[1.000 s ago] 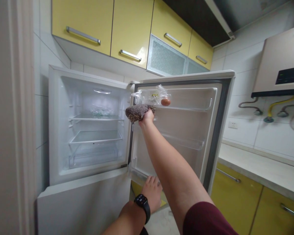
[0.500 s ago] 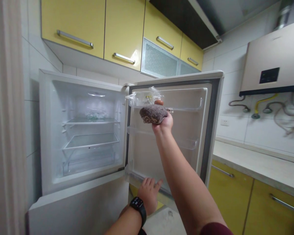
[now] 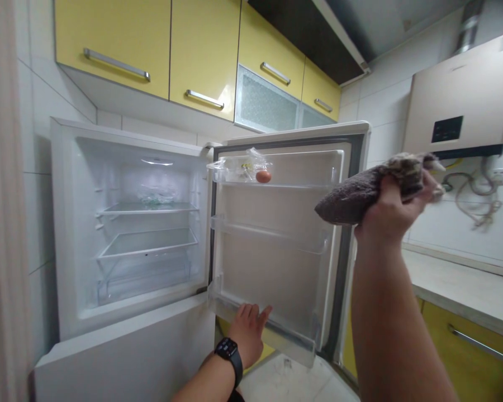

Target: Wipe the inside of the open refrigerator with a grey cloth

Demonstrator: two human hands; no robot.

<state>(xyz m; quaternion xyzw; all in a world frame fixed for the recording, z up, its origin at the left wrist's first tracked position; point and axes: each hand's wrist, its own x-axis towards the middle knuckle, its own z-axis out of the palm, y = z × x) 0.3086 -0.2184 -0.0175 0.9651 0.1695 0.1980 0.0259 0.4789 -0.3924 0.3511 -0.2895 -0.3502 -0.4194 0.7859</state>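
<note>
My right hand (image 3: pixel 388 215) is closed around a bunched grey-brown cloth (image 3: pixel 352 192), which looks like a towel. It is raised to the right of the open fridge door (image 3: pixel 272 245); the cloth's pointed end overlaps the door's edge. My left hand (image 3: pixel 248 335), with a black watch (image 3: pixel 227 349) on the wrist, rests at the clear bottom door shelf (image 3: pixel 285 329). Its fingers lie over the shelf's rim, the thumb spread apart. A brown egg (image 3: pixel 263 176) sits in the top door shelf (image 3: pixel 302 181), beside a crumpled clear plastic bag (image 3: pixel 247 166).
The fridge compartment (image 3: pixel 146 218) at left has glass shelves (image 3: pixel 151 244) and a bundle in clear plastic (image 3: pixel 157 194) on the upper one. Yellow cabinets (image 3: pixel 205 50) hang above. A water heater (image 3: pixel 456 106) is on the right wall over a pale countertop (image 3: pixel 465 285).
My right hand has swung the cloth from in front of the door's top shelf out to the right, uncovering the egg. My left hand stays at the bottom door shelf. The view shifted slightly right.
</note>
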